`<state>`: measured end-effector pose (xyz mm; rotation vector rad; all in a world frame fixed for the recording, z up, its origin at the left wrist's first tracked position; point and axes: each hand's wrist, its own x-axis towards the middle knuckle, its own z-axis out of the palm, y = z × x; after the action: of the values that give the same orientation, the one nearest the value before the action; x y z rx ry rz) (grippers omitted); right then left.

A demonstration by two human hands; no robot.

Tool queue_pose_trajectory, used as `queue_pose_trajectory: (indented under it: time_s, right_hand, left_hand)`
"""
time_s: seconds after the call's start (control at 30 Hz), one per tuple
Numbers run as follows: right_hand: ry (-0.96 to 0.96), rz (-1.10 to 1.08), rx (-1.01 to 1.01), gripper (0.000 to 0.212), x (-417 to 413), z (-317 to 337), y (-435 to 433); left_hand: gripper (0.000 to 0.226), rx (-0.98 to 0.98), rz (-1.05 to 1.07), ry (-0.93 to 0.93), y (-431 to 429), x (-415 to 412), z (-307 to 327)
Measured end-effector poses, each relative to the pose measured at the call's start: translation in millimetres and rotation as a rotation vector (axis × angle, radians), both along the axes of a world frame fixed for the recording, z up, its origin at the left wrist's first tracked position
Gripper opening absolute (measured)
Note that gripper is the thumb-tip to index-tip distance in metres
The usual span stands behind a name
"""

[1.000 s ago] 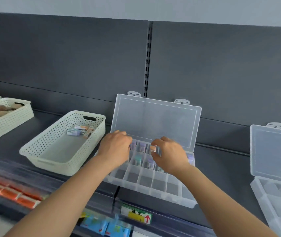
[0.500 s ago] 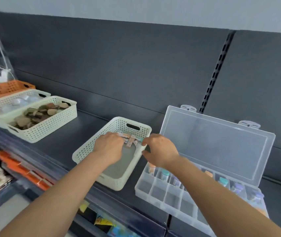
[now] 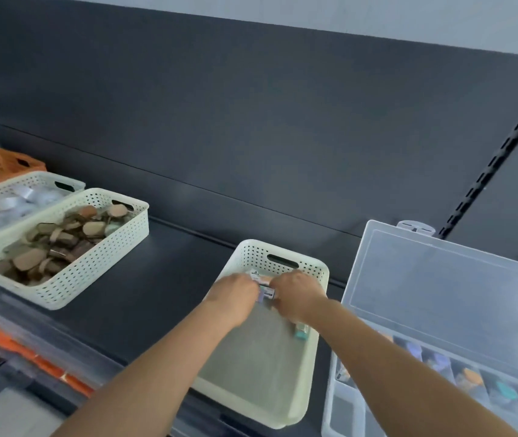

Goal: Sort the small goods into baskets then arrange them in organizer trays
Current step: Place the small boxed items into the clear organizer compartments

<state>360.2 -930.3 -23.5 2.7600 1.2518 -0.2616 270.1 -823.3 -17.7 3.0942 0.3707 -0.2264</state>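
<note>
— Dark grey back panel (image 3: 251, 137) fills most of my screen, and under it runs the dark shelf (image 3: 163, 279).

— What stands on the shelf?

— At right I see the clear organizer tray (image 3: 342, 405), with its lid open and standing up toward the panel. Some compartments hold small coloured goods, but they are blurred. Just beside it, in the middle, is the white perforated basket (image 3: 298, 402). Well apart at left is a second white basket (image 3: 94, 272) full of brown tags.

— And the hands?

— Both are inside the middle basket, at its far end. The left hand (image 3: 235, 298) and the right hand (image 3: 298, 298) are bent down over the small boxes (image 3: 265, 291), which are between them and touching them. The fingertips are hidden, so I cannot tell if either hand grasps a box. One teal box (image 3: 302, 333) shows under the right wrist, near the right wall of the basket.
</note>
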Motion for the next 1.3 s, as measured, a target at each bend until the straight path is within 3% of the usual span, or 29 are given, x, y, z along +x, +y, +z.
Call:
queue_pose_trajectory:
  time_s: [0.2, 0.5, 0.6, 0.67, 0.7, 0.8, 0.93, 1.03, 1.13, 1.3]
  right_hand:
    - [0.004, -0.058, 0.064, 0.026, 4.8, -13.0, 25.9]
    - [0.156, -0.18, 0.195, 0.027, 6.9, -9.2, 25.3]
    - [0.148, -0.241, 0.366, 0.01, 7.7, 5.4, 8.1]
    - [0.117, -0.261, 0.524, 0.038, 3.1, 15.6, -9.3]
    - [0.099, -0.269, 0.606, 0.041, -1.7, 21.6, -18.8]
    - [0.059, -0.256, 0.81, 0.014, -17.6, 29.6, -52.2]
    - [0.044, -0.22, 0.95, 0.033, -43.6, 32.9, -105.0]
    - [0.096, -0.253, 0.979, 0.035, -61.9, 32.7, -144.3]
    - [0.124, -0.277, 0.995, 0.023, -76.6, 27.4, -175.9]
    - [0.094, -0.244, 0.976, 0.013, -96.1, 9.2, -207.4]
  left_hand:
    - [0.028, 0.03, -0.025, -0.008, 6.7, 7.3, -8.6]
    - [0.015, -0.189, -0.021, -0.023, 14.9, 1.0, -2.7]
    - [0.018, -0.331, -0.011, -0.192, 12.9, -9.0, 5.3]
    - [0.03, -0.384, -0.003, -0.251, 6.4, -15.9, 12.3]
    - [0.03, -0.412, 0.004, -0.285, 1.8, -18.5, 14.6]
    - [0.019, -0.471, 0.011, -0.398, -18.0, -26.0, 23.8]
    - [0.012, -0.536, -0.029, -0.463, -57.3, -40.7, 35.4]
    - [0.012, -0.584, -0.106, -0.516, -91.1, -51.5, 38.6]
    - [0.009, -0.565, -0.203, -0.552, -121.2, -58.3, 34.9]
    - [0.003, -0.459, -0.266, -0.483, -153.4, -66.0, 20.3]
